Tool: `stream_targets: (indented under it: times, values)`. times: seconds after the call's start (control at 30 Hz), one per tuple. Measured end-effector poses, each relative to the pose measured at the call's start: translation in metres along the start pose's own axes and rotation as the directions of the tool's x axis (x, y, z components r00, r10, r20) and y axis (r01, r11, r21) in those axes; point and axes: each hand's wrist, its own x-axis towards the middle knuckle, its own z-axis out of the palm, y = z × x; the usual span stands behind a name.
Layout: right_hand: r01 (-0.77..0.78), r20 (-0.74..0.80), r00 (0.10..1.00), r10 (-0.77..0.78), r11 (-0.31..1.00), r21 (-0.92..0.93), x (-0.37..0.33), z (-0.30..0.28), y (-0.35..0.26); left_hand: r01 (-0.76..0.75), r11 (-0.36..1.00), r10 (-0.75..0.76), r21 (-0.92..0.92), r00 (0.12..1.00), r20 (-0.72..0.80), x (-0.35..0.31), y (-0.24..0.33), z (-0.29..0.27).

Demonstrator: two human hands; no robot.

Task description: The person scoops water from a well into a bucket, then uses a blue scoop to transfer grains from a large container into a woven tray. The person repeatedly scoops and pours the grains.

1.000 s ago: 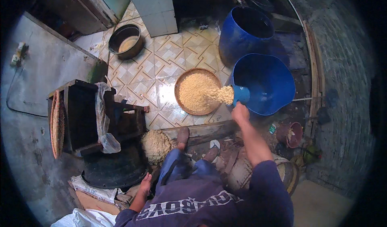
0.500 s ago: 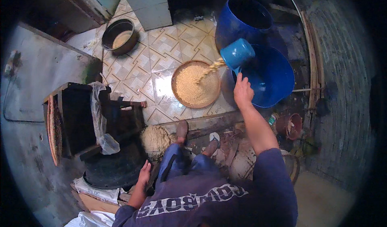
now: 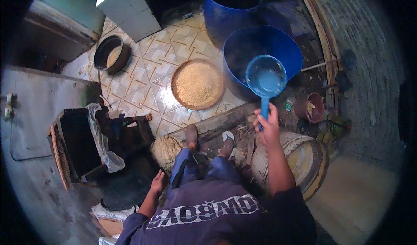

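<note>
My right hand [image 3: 268,125] is closed around the handle of a blue plastic dipper [image 3: 266,80], held in front of the near side of a large blue tub [image 3: 294,49]. The dipper's mouth faces up, and no grain shows in it. Left of the tub, a round shallow tray [image 3: 173,83] on the tiles is heaped with pale yellow grains or beans [image 3: 199,85]. My left hand [image 3: 157,182] hangs low beside my leg with fingers stretched out and nothing in it, near a pale crumbly heap [image 3: 166,150].
A taller blue barrel [image 3: 217,21] stands behind the tub. A dark basin [image 3: 124,59] sits at the far left of the tiled floor. Dark wooden furniture [image 3: 69,132] is on my left. A round worn container [image 3: 286,156] and a reddish pot [image 3: 316,108] are on my right.
The stream of grains from the tilted dipper has ended. My right hand has drawn the dipper back toward me and turned it mouth up. The view has shifted slightly.
</note>
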Motion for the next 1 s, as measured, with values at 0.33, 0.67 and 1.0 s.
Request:
stream_targets:
  times: [0.33, 0.67, 1.0]
  values:
    - [0.040, -0.752, 0.657, -0.049, 0.999, -0.030, -0.171, -0.190, 0.001, -0.271, 0.893, 0.203, 0.360, 0.955, 0.214, 0.047, 0.053, 0.026]
    - [-0.692, -0.962, 0.008, 0.272, 0.697, 0.191, -0.234, -0.398, 0.260, -0.682, -0.591, 0.430, 0.430, 0.185, 0.884, 0.026, 0.119, 0.084]
    - [-0.333, -0.904, 0.053, 0.425, 0.861, 0.385, -0.184, -0.468, 0.380, -0.433, 0.125, 0.235, 0.893, 0.887, 0.397, -0.005, 0.115, 0.070]
